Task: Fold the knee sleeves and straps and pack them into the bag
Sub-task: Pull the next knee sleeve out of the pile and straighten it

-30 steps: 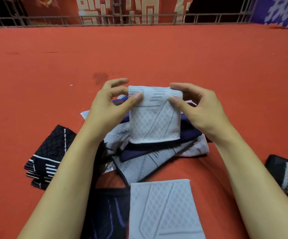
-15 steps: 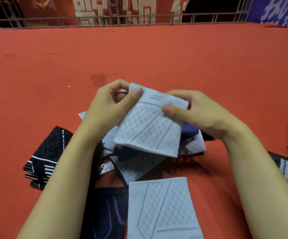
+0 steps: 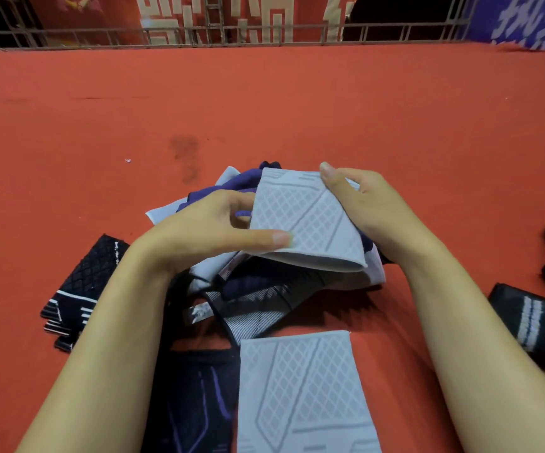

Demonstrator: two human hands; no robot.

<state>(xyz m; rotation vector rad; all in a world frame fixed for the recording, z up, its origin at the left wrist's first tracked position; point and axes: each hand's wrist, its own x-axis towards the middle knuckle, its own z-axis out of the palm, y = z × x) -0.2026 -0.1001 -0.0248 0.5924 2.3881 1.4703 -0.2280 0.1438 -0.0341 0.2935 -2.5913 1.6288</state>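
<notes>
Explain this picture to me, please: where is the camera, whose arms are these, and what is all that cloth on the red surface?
No machine here: a person wears a camera on the head, looking forward and down, so the two bare arms are their own. The left hand and right hand together hold a folded light grey knee sleeve in the air, thumbs on top. Under it lies a loose pile of purple, white and grey sleeves on the red surface. Nearest the camera lies another folded grey sleeve, flat. A stack of black sleeves lies at the left, a single black one with white stripes at the right. A railing runs along the far edge.
</notes>
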